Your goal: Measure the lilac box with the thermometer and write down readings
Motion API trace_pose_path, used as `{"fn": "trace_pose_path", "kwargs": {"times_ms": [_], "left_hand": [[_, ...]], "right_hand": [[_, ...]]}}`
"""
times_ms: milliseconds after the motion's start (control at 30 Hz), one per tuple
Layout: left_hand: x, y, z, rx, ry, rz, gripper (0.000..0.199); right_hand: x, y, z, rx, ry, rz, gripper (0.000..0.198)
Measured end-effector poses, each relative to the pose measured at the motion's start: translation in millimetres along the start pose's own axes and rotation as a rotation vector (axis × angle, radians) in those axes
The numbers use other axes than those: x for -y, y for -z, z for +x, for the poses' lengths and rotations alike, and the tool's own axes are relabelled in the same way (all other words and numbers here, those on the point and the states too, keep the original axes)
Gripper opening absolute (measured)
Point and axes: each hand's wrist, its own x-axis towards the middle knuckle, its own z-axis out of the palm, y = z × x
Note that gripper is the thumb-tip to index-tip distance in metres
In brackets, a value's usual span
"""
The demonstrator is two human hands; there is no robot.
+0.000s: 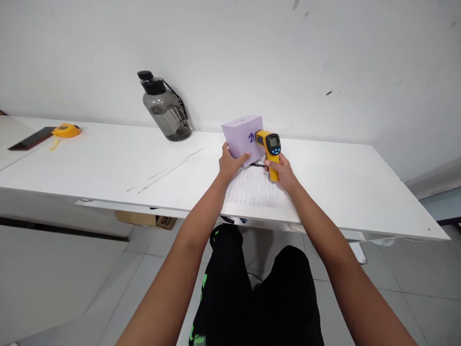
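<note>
My left hand (231, 162) grips the lower left of a light purple box (239, 139), its thumb across the front face beside a dark printed emblem. The box is tilted above the white table. In my right hand (284, 172) is a yellow and black infrared thermometer (272, 153), held by its handle with the small screen and blue buttons facing me. Its nose is at the right part of the box's front; whether they touch I cannot tell. Below the box lie a black pen (257, 165), partly hidden, and a sheet of paper with writing (250, 189).
A grey, see-through water bottle (167, 113) with a black lid stands against the wall, left of the box. A yellow tape measure (66, 130) and a dark flat blade-like object (34, 138) lie at the far left of the table (342, 182). Underneath is a cardboard box (144, 219).
</note>
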Motion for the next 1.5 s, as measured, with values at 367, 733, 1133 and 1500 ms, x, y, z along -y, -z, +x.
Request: {"fn": "trace_pose_path", "kwargs": {"times_ms": [367,733,1133,1500], "left_hand": [[-19.3,4.7,-4.8,0.035,0.104,-0.033,0.112],[-22.9,5.2,-7.8,0.055,0.063,-0.056,0.107],[-27.8,8.5,-8.8,0.087,0.05,-0.033,0.099],[-32.1,12.6,-11.3,0.143,0.084,-0.028,0.124]], "right_hand": [[-2.3,-3.6,-6.2,0.032,-0.004,0.018,0.065],[-2.5,-7.0,-5.9,0.019,-0.042,-0.03,0.07],[-6.3,-8.0,-4.0,0.011,-0.085,-0.031,0.07],[10.7,58.3,5.0,-0.16,0.187,-0.759,0.084]]}}
